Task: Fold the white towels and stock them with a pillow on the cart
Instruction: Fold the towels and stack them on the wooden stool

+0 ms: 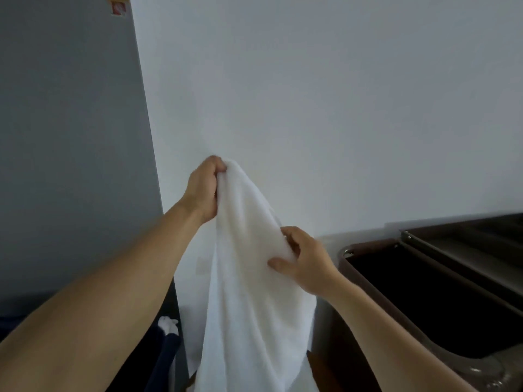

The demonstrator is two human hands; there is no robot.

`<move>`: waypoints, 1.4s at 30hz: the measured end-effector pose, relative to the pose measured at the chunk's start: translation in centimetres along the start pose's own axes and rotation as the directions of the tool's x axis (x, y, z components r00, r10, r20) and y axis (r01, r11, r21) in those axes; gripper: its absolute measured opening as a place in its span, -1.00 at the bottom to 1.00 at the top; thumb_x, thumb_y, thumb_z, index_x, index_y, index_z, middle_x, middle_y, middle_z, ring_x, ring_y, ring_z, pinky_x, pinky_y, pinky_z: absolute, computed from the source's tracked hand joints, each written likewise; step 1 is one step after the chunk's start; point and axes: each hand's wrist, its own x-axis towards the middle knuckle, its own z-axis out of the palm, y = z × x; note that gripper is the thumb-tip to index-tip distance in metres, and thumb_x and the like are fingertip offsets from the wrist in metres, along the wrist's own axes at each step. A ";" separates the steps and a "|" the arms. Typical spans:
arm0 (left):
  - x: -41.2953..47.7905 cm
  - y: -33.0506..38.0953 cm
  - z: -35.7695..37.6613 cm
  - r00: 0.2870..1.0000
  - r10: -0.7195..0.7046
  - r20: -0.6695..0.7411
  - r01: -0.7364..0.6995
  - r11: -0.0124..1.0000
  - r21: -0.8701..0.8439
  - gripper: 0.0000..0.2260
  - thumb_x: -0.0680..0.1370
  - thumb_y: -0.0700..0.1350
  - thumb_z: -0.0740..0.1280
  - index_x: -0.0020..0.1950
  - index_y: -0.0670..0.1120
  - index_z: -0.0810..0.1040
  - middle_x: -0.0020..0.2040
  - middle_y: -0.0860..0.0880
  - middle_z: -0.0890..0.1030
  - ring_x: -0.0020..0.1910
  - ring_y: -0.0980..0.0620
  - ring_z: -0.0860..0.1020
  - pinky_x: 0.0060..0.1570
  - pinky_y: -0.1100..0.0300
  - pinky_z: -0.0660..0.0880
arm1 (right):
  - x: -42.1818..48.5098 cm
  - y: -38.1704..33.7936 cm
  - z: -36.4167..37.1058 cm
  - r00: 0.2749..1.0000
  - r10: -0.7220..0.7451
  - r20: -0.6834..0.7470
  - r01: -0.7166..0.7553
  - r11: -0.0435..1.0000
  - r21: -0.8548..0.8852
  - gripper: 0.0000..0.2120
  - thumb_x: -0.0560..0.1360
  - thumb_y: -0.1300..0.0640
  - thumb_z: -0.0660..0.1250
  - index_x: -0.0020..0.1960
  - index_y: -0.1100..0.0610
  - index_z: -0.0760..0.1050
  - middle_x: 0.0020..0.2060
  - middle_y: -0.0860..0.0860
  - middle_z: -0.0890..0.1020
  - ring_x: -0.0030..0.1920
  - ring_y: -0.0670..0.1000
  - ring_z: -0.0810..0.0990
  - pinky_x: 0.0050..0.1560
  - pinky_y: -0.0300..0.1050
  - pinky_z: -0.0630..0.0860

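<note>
- While the white towel (249,278) hangs lengthwise in front of the pale wall (325,94), it is held off the floor by both bare hands; its lower end runs out of the bottom of the view.
- Left hand (203,190): raised highest, fingers curled round the towel's top edge, bunching the cloth into a peak at the knuckles. The forearm reaches in from the lower left.
- Right hand (305,258): lower and to the right of the left hand, pinching the towel's right edge between thumb and curled fingers, the thumb lying on the near face of the cloth.
- Towel condition: unfolded, draped in long vertical folds between the two grips, widening toward the bottom.
- Cart (424,292): dark brown, at the right of the view, just beside the hanging towel. Its near compartment is a deep black-lined bin with a rounded rim; a second tray-like section lies beyond it, toward the wall. The towel does not touch the cart as far as can be seen.
- Grey panel (70,137): occupies the left of the view, meeting the pale wall along a slanted vertical edge.
- Small white cloth item (168,325): low, left of the towel, resting on something dark blue; too small to identify further.
- Red and yellow sticker (117,4): at the top edge of the grey panel, partly cut off.
</note>
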 end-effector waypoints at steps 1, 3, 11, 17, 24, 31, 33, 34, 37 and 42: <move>0.1 -1.1 -0.4 0.999 -0.028 0.016 0.027 0.996 0.084 -0.83 0.47 -0.20 0.21 -0.33 -0.06 0.34 -0.37 0.01 0.40 -0.37 0.04 0.40 -0.37 0.23 0.38 | -0.6 0.7 0.7 0.999 -0.052 0.014 0.052 0.998 -0.025 -0.50 0.31 -0.17 0.47 0.21 -0.10 0.50 0.05 -0.22 0.52 0.00 -0.18 0.55 0.03 -0.14 0.51; -0.4 -3.0 -0.9 0.993 -0.059 0.099 0.034 0.970 0.239 -0.88 0.38 -0.17 0.23 -0.33 -0.04 0.33 -0.33 0.02 0.38 -0.30 0.06 0.35 -0.30 0.14 0.31 | -1.8 1.7 1.9 0.989 -0.132 0.060 0.134 0.990 -0.038 -0.47 0.33 -0.24 0.38 0.21 -0.01 0.51 0.21 -0.25 0.42 0.09 -0.19 0.51 0.08 -0.21 0.47; -2.3 -5.5 -1.3 0.993 -0.034 0.117 -0.008 0.938 0.347 -0.95 0.49 -0.23 0.21 -0.15 -0.11 0.43 -0.20 -0.06 0.41 -0.18 -0.03 0.37 -0.22 0.10 0.33 | -5.1 1.0 5.1 0.962 -0.232 0.143 0.197 0.955 0.221 -0.84 0.40 -0.04 0.42 -0.16 0.04 0.53 0.09 -0.12 0.55 0.08 -0.15 0.54 0.04 -0.14 0.52; -1.6 -0.8 -1.6 0.995 0.015 0.099 0.002 0.985 -0.173 -0.91 0.40 -0.22 0.21 -0.31 -0.11 0.41 -0.35 -0.04 0.47 -0.35 0.00 0.50 -0.28 0.18 0.51 | -4.0 1.2 3.7 0.907 0.180 0.381 -0.363 0.794 0.487 -0.48 0.25 -0.10 0.47 0.19 -0.20 0.46 0.08 -0.05 0.62 0.04 0.00 0.64 0.04 0.00 0.61; -0.5 -0.4 -2.7 0.994 0.041 0.099 -0.029 0.992 -0.119 -0.87 0.32 -0.18 0.22 -0.31 -0.08 0.25 -0.33 -0.01 0.36 -0.38 0.03 0.40 -0.34 0.20 0.41 | -2.6 -1.4 1.4 0.511 0.457 0.728 -0.259 0.889 -0.377 -0.32 0.30 -0.13 0.57 0.37 -0.03 0.47 0.27 -0.06 0.57 0.28 0.08 0.53 0.38 0.03 0.42; -0.8 -5.6 -7.9 0.982 -0.050 -0.180 0.092 0.969 0.228 -0.73 0.28 -0.17 0.20 -0.30 0.00 0.06 -0.37 0.04 0.20 -0.34 0.03 0.17 -0.34 0.08 0.12 | -3.7 -0.4 -1.9 0.624 0.541 0.564 -0.094 0.768 -0.633 -0.34 0.22 -0.25 0.58 0.21 0.05 0.56 0.07 -0.07 0.63 0.10 0.04 0.59 0.21 -0.05 0.52; -0.8 -6.2 -8.9 0.957 0.021 -0.288 0.087 0.930 0.357 -0.80 0.35 -0.19 0.19 -0.35 0.00 0.17 -0.37 0.01 0.22 -0.34 0.03 0.19 -0.34 0.09 0.12 | -2.8 -0.8 -3.5 0.831 0.366 0.419 -0.007 0.760 -0.650 -0.54 0.34 -0.27 0.49 0.02 0.07 0.60 -0.17 -0.08 0.60 -0.11 -0.02 0.57 -0.03 -0.14 0.52; -0.9 -6.5 -9.2 0.939 0.061 -0.340 0.086 0.912 0.402 -0.84 0.40 -0.20 0.20 -0.33 -0.04 0.24 -0.35 -0.01 0.23 -0.33 0.02 0.19 -0.34 0.09 0.13 | -2.4 -0.9 -4.1 0.896 0.272 0.350 0.028 0.753 -0.658 -0.60 0.38 -0.28 0.45 -0.08 0.06 0.59 -0.24 -0.08 0.56 -0.15 -0.03 0.53 -0.10 -0.14 0.47; -1.1 -7.0 -9.6 0.896 0.123 -0.426 0.085 0.896 0.436 -0.85 0.46 -0.23 0.19 -0.29 -0.07 0.29 -0.34 -0.04 0.20 -0.35 0.03 0.17 -0.36 0.10 0.11 | -1.8 -0.6 -4.9 0.955 0.107 0.276 0.156 0.610 -0.777 -0.55 0.46 -0.34 0.29 -0.06 0.04 0.59 -0.14 -0.05 0.55 0.04 0.01 0.45 0.12 -0.08 0.33; -1.7 -6.6 -8.7 0.891 0.109 -0.441 0.033 0.953 0.301 -0.74 0.39 -0.24 0.13 -0.39 0.00 0.11 -0.40 -0.01 0.11 -0.39 0.04 0.08 -0.29 -0.01 -0.02 | -3.7 0.5 -3.2 0.784 0.398 0.477 0.162 0.610 -0.776 -0.36 0.57 -0.39 0.00 0.04 0.14 0.55 -0.04 0.04 0.59 0.06 0.10 0.54 0.25 0.04 0.39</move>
